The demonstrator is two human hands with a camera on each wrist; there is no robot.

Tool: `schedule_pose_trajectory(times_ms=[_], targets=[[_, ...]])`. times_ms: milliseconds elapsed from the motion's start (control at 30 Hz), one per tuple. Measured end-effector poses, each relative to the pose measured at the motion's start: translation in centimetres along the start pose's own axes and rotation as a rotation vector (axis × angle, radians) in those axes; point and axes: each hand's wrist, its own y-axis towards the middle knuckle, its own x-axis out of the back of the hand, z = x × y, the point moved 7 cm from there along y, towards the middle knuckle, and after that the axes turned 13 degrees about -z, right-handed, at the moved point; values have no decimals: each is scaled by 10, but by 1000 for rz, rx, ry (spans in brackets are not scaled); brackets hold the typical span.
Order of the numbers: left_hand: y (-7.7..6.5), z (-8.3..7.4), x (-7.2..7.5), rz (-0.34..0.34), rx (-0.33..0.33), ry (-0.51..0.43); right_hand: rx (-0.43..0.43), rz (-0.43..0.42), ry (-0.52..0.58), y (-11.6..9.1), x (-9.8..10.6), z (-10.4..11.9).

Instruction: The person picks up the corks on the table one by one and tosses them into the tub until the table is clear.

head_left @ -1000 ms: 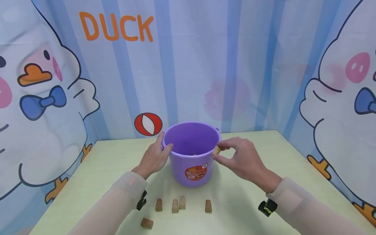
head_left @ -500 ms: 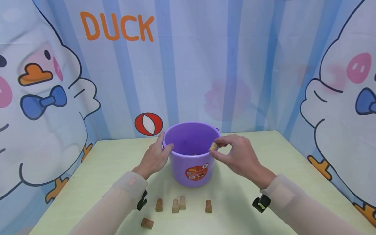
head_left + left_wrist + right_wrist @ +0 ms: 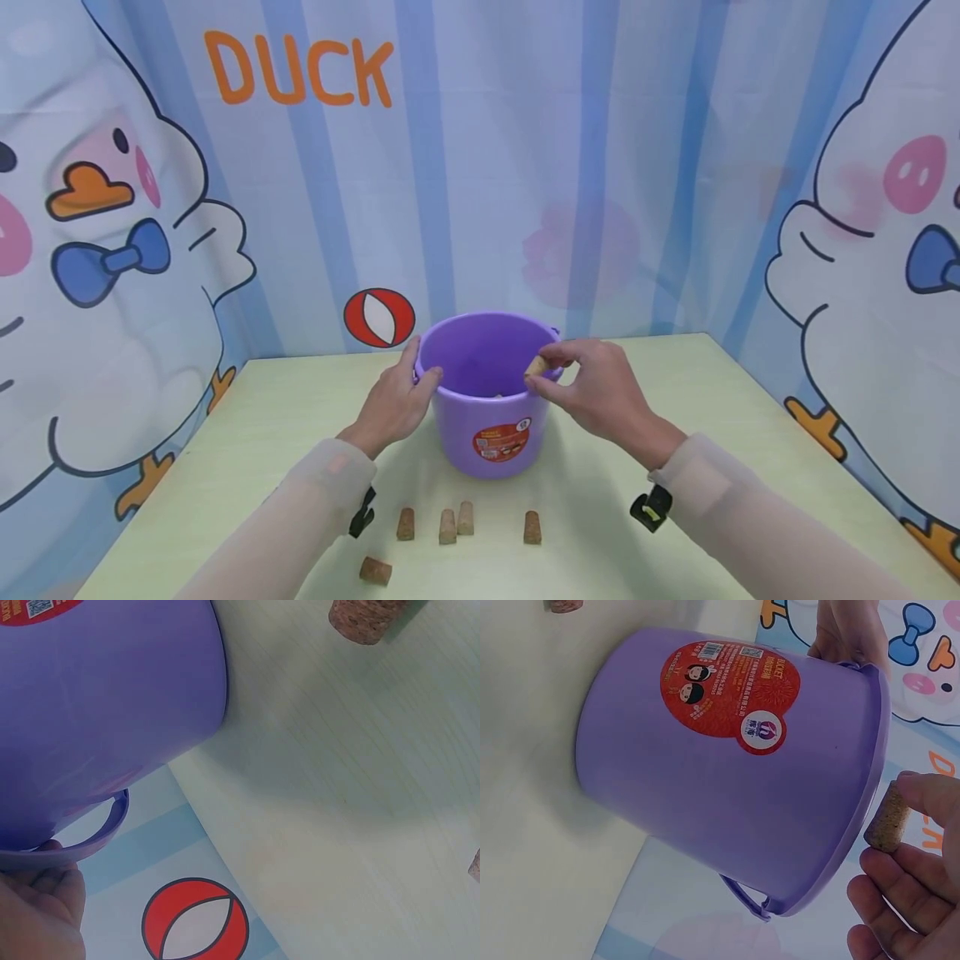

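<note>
A purple bucket (image 3: 489, 433) with a red label stands upright on the table. At its left side my left hand (image 3: 392, 402) grips the rim, thumb over the edge; in the left wrist view the fingers of that hand (image 3: 46, 904) reach under the bucket's handle (image 3: 112, 825). My right hand (image 3: 600, 387) pinches a cork (image 3: 536, 367) between thumb and fingers, over the right part of the bucket's rim. The right wrist view shows this cork (image 3: 889, 819) just beyond the rim. Something small and pale shows low inside the bucket, mostly hidden by the front wall.
Several corks lie in front of the bucket: one cork (image 3: 532, 527) to the right, a close pair with a front cork (image 3: 447, 527), another cork (image 3: 406, 524), and a cork on its side (image 3: 375, 571). A printed duck curtain (image 3: 487, 167) borders the pale table (image 3: 645, 500).
My right hand has moved left with the cork, from beside the bucket's right edge to over its rim. The left hand and the loose corks have stayed in place.
</note>
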Motion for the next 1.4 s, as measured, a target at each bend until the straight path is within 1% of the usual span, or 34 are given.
schedule_pose_trajectory(times_ms=[233,400,667,833,1033,1167,1400], targets=[[-1,0,1,3,1,-2,-5,3,-1,6,-6,3],[0,0,0,3,5,-2,-27,17,-8,10,-10,4],[1,0,-1,-5,-4,6,-32,24,-28,14,-13,2],[1,1,-1,-5,-3,6,-53,53,-61,14,-18,-2],[1,1,0,-9,-11,-2,-127,117,-121,13,-22,-7],[1,0,0,-5,-11,-9,-167,135,-136,11,-23,-10],[1,2,-1,-4,-7,-8,-149,104,-124,8,-19,-10]])
